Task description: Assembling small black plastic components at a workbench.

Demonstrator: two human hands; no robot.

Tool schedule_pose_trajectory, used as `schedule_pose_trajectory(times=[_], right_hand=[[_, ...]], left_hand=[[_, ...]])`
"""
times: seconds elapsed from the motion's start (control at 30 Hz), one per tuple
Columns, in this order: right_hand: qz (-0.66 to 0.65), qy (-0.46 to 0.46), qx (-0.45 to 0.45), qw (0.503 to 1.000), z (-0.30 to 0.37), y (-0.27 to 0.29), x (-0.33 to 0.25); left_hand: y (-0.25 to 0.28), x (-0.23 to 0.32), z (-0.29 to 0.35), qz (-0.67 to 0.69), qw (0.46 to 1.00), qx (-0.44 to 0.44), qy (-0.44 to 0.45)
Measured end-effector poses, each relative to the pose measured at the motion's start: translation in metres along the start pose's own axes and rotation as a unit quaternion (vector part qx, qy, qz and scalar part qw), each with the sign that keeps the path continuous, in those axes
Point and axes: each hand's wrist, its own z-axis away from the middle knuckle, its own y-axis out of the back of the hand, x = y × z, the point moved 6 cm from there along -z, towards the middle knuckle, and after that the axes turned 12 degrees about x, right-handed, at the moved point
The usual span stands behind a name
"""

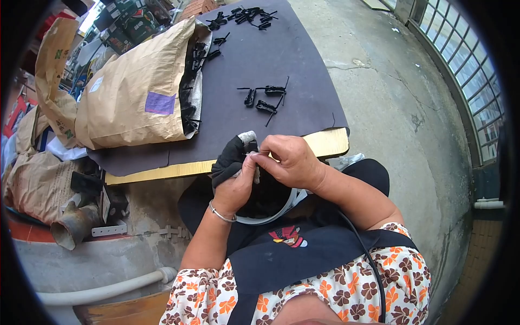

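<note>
Just off the near edge of a table (303, 70), a worker's gloved left hand (234, 167) is pinching a small black part (253, 146) while the bare right hand (284, 157) is pressing thumb and fingertip together beside it, any piece between them too small to tell. Both are hovering over a white-rimmed bucket (260, 221), where a slipping pinch could be costing them the part.

A dark worktop (303, 59) with a yellow edge (329, 142) stands over cracked grey floor (379, 103); pale light fills the grille (466, 59) at right; a white pipe (108, 290) runs lower left
</note>
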Motion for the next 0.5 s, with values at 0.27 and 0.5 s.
schedule_pose_trajectory(times=[0.27, 0.5], right_hand=[[-0.09, -0.18, -0.007, 0.98, 0.004, -0.001, 0.022], [-0.036, -0.11, -0.13, 0.985, 0.001, -0.001, 0.014]], left_hand=[[-0.012, 0.011, 0.012, 0.09, 0.986, -0.072, 0.12], [-0.005, 0.003, 0.012, -0.039, 0.998, 0.0, 0.046]])
